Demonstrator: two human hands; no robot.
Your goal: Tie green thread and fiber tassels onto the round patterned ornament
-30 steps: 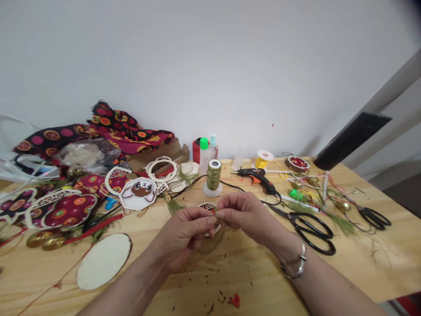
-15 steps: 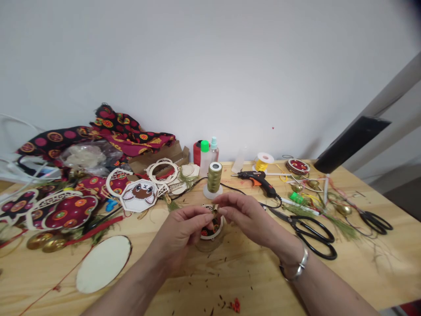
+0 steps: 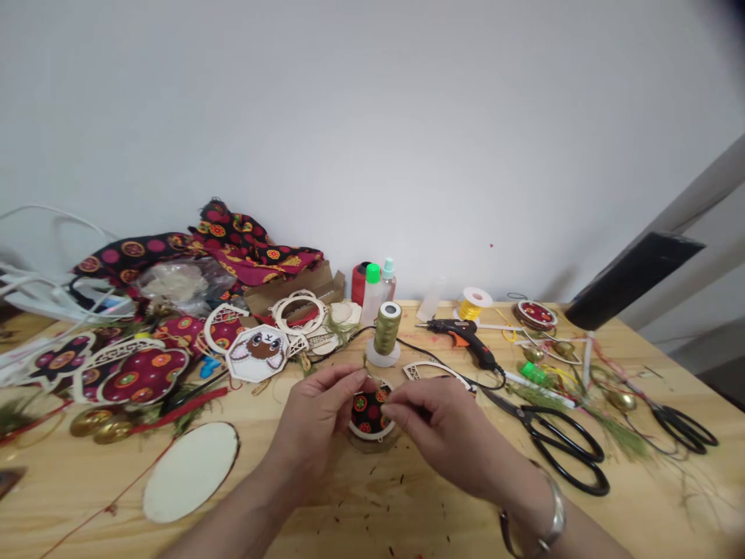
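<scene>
My left hand (image 3: 317,431) and my right hand (image 3: 445,435) meet over a small round ornament (image 3: 369,411) covered in black cloth with red and orange circles. Both hands pinch at it from either side, the left at its top left rim, the right at its right rim. It lies low over the wooden table (image 3: 640,497). A spool of olive-gold thread (image 3: 386,331) stands just behind it. A silver bracelet (image 3: 552,520) sits on my right wrist.
Black scissors (image 3: 567,450) and a black-orange glue gun (image 3: 466,338) lie to the right, with a second pair of scissors (image 3: 680,427) further out. Patterned fabric pieces (image 3: 140,373), wooden frames (image 3: 299,310), a sheep badge (image 3: 259,351) and an oval wooden disc (image 3: 191,470) lie left. Bottles (image 3: 375,283) stand at the wall.
Both hands have dropped from chest height toward the table, and the round ornament now shows between them. The view has tilted slightly, so the table's things sit lower in the picture.
</scene>
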